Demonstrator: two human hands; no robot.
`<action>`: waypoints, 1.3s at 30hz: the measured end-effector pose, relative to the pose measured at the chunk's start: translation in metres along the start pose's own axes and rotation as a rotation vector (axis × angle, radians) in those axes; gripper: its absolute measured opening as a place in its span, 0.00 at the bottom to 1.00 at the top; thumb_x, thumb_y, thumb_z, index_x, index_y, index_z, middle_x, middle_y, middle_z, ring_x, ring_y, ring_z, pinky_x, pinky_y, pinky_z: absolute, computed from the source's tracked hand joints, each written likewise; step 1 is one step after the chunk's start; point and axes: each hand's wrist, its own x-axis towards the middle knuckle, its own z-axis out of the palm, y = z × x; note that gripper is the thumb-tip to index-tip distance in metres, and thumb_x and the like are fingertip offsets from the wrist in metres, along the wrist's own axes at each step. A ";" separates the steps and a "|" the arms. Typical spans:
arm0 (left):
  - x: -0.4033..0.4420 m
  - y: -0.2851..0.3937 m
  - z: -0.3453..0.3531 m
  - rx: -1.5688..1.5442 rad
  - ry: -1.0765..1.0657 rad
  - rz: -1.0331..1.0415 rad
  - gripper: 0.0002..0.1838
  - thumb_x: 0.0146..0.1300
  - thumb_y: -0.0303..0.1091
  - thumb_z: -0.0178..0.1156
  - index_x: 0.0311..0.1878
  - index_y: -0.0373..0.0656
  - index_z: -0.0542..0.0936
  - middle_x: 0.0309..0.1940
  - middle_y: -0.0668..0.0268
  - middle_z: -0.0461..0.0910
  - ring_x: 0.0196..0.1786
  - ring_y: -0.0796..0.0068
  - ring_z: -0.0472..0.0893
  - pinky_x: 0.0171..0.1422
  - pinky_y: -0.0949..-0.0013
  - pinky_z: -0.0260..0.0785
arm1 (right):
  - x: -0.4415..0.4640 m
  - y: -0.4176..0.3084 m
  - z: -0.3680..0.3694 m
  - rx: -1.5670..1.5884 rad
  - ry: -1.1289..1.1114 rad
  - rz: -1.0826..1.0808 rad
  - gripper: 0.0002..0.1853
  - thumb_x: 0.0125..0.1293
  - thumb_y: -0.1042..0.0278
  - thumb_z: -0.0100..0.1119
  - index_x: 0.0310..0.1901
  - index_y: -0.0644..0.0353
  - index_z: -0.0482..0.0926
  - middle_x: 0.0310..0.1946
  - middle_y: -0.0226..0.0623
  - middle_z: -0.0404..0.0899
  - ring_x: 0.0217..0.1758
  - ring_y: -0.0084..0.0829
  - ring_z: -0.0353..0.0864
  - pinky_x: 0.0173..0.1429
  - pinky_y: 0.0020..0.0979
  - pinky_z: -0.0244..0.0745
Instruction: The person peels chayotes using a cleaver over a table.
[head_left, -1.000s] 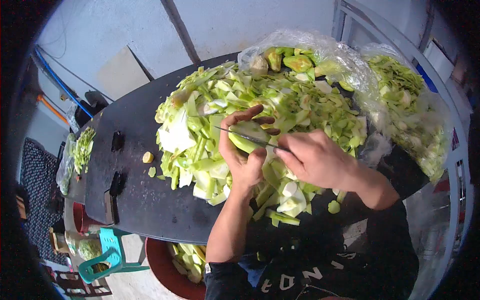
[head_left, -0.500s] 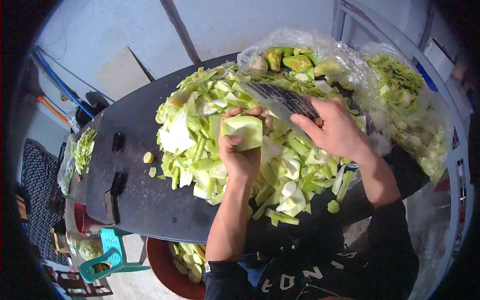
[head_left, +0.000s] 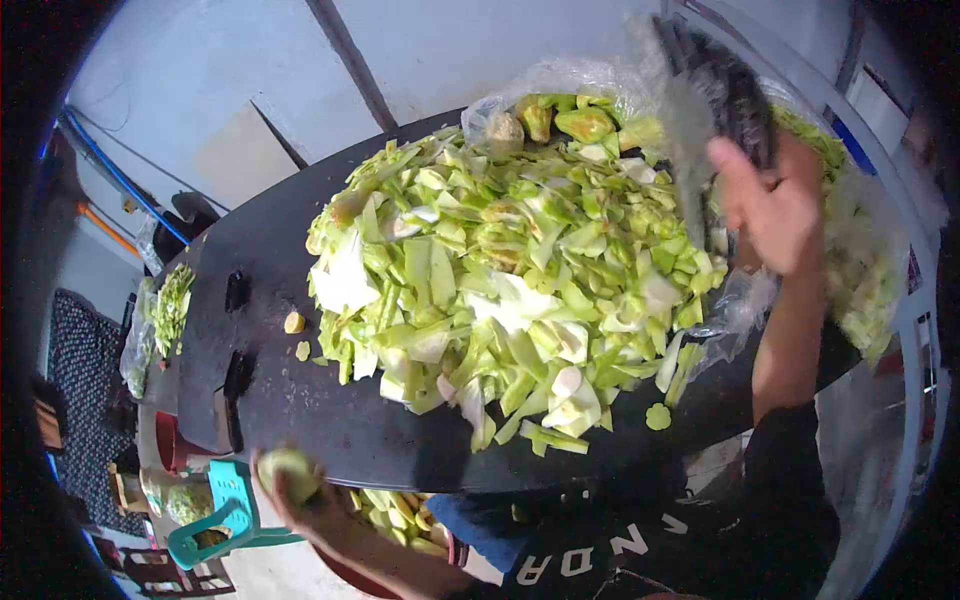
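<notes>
Low at the left, past the table's front edge, my left hand (head_left: 315, 507) is closed around a pale green vegetable piece (head_left: 290, 474). Both are blurred, near the rim of a red tub (head_left: 352, 578) that holds cut pieces. At the upper right, my right hand (head_left: 785, 215) grips a broad-bladed knife (head_left: 722, 100); its dark, wide blade points up and is smeared by motion. A large heap of green and white vegetable peelings (head_left: 520, 270) covers the middle of the dark table (head_left: 290, 400).
Behind the heap lie whole green vegetables (head_left: 586, 125) in clear plastic (head_left: 600, 78). A bulging plastic bag (head_left: 865, 270) stands at the right beside a metal frame (head_left: 915, 400). A teal stool (head_left: 232, 510) sits at the lower left, and dark objects (head_left: 235, 385) rest on the table's left.
My left hand has swung down and left from above the heap with the pale green piece. My right hand has lifted the knife up and to the right, away from the heap.
</notes>
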 end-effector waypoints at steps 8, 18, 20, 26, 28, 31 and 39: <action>-0.008 -0.138 -0.259 0.258 0.458 -0.332 0.26 0.63 0.40 0.56 0.61 0.34 0.72 0.52 0.52 0.77 0.46 0.56 0.81 0.47 0.56 0.75 | 0.012 0.009 -0.028 0.239 0.140 -0.038 0.16 0.67 0.62 0.64 0.26 0.58 0.71 0.14 0.24 0.66 0.14 0.17 0.65 0.21 0.25 0.61; 0.016 0.001 0.022 0.510 0.055 0.612 0.22 0.67 0.38 0.55 0.60 0.34 0.73 0.50 0.54 0.78 0.52 0.62 0.79 0.46 0.64 0.76 | 0.010 0.027 -0.079 0.164 0.225 -0.137 0.15 0.67 0.61 0.64 0.28 0.58 0.71 0.13 0.25 0.66 0.14 0.17 0.64 0.20 0.24 0.60; -0.002 0.003 0.126 0.424 -0.386 0.543 0.18 0.65 0.31 0.56 0.55 0.32 0.75 0.45 0.58 0.80 0.46 0.69 0.80 0.45 0.70 0.74 | 0.007 0.027 -0.090 0.144 0.225 -0.142 0.15 0.66 0.61 0.64 0.28 0.58 0.72 0.13 0.25 0.66 0.14 0.16 0.65 0.20 0.24 0.60; -0.010 -0.069 0.368 0.801 -1.269 0.505 0.16 0.58 0.30 0.62 0.49 0.36 0.79 0.40 0.53 0.83 0.44 0.63 0.84 0.45 0.63 0.77 | -0.002 0.051 -0.113 -0.246 0.169 -0.133 0.21 0.61 0.66 0.68 0.53 0.64 0.77 0.20 0.25 0.72 0.16 0.14 0.64 0.21 0.22 0.59; 0.007 -0.114 0.435 1.003 -1.350 0.594 0.18 0.58 0.36 0.62 0.50 0.38 0.80 0.44 0.48 0.82 0.48 0.53 0.83 0.48 0.57 0.76 | -0.004 0.063 -0.117 -0.132 0.181 -0.033 0.26 0.59 0.65 0.69 0.58 0.64 0.76 0.22 0.25 0.73 0.17 0.14 0.64 0.22 0.21 0.59; 0.039 -0.185 0.501 1.265 -1.320 0.649 0.20 0.56 0.40 0.62 0.51 0.40 0.81 0.48 0.45 0.81 0.52 0.49 0.81 0.54 0.53 0.75 | -0.009 0.037 -0.111 -0.018 0.246 0.094 0.27 0.57 0.64 0.70 0.58 0.64 0.76 0.22 0.25 0.73 0.17 0.14 0.64 0.22 0.20 0.59; 0.011 -0.196 0.550 1.561 -1.163 0.813 0.27 0.51 0.39 0.66 0.56 0.42 0.77 0.55 0.52 0.78 0.59 0.53 0.76 0.59 0.55 0.74 | 0.001 0.049 -0.130 -0.122 0.134 0.210 0.27 0.56 0.64 0.70 0.57 0.64 0.77 0.23 0.25 0.75 0.18 0.13 0.65 0.22 0.20 0.59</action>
